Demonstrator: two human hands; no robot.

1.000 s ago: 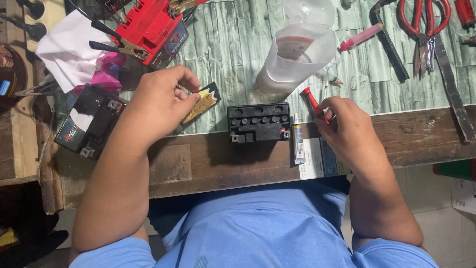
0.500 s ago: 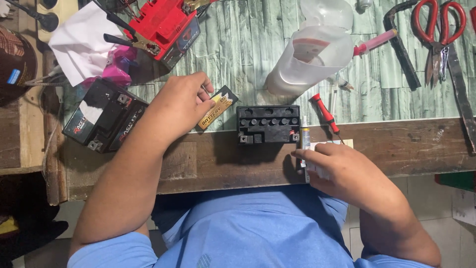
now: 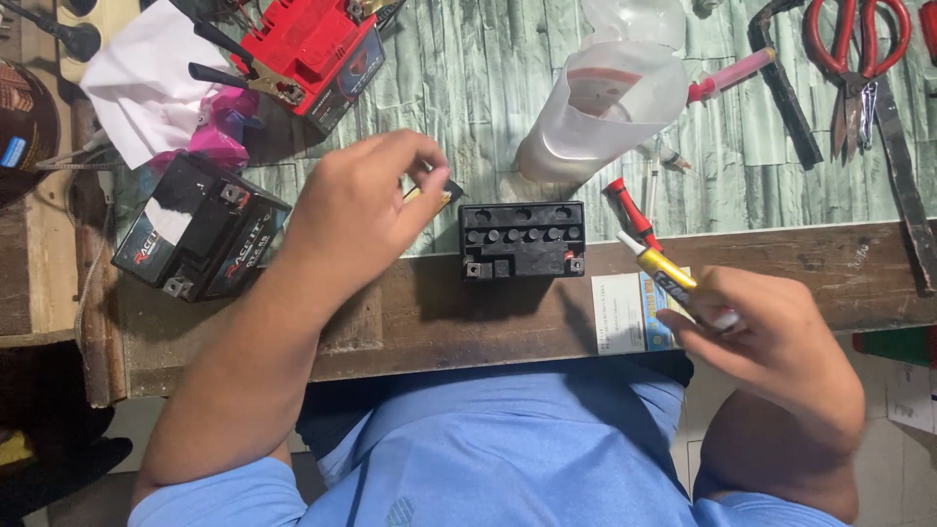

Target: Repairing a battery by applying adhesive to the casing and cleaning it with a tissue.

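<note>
Battery (image 3: 520,240) sits mid-frame at the worktop (image 3: 410,312) edge; right hand (image 3: 771,342) grips a yellow marker (image 3: 669,278) (tip toward it), left hand (image 3: 366,210) pinches a small card (image 3: 439,195).

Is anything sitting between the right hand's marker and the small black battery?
Nothing visible. The right hand holds the yellow marker just right of the small black battery, with only bare wooden bench edge between them; the red screwdriver lies slightly behind.

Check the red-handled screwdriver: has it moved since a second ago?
Yes. The red-handled screwdriver was in the right hand then; now it lies on the table right of the small black battery.
</note>
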